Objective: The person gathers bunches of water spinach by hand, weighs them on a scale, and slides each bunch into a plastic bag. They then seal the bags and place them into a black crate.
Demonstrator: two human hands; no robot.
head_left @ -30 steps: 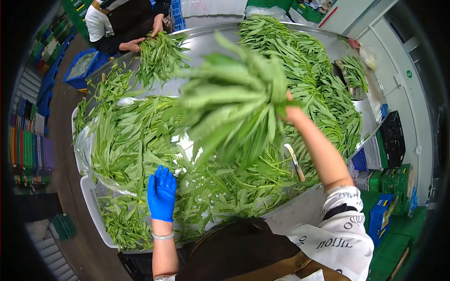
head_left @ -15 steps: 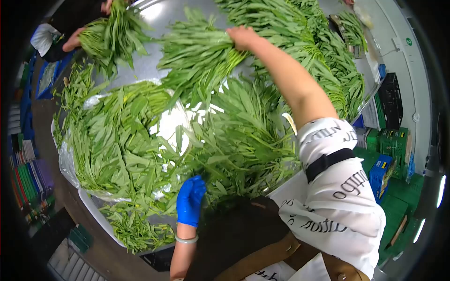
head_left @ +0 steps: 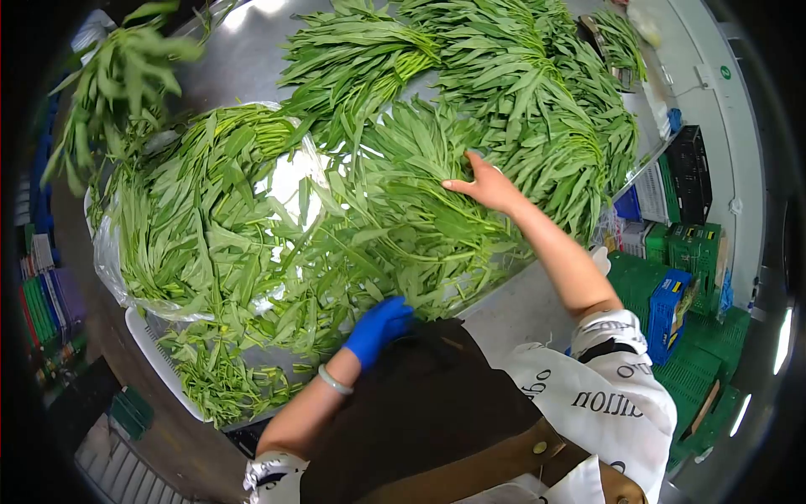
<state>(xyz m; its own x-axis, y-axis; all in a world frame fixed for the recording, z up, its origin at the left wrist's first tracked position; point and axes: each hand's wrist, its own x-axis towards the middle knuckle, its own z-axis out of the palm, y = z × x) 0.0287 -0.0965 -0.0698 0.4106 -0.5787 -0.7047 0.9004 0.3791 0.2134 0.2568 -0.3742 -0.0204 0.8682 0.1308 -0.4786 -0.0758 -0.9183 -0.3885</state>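
My bare right hand reaches over a loose heap of long-leaved greens that look like water spinach. Its thumb and forefinger are spread, touching the leaves, with no bunch in its grasp. My left hand, in a blue glove, is at the near edge of the heap, close to my dark apron. Its fingers are curled together, and anything inside them is hidden. Beyond my right hand lies a bunch of the same greens, stems toward the right. More bunches are layered along the right.
A metal table carries the greens. Clear plastic surrounds the left part of the heap. A blurred bunch is raised at the upper left, by another person. Green crates and a blue crate stand to the right.
My right hand has let go of the far bunch, left lying on the table, and come back to the near heap. My left hand has shifted right. The upper-left bunch has moved left.
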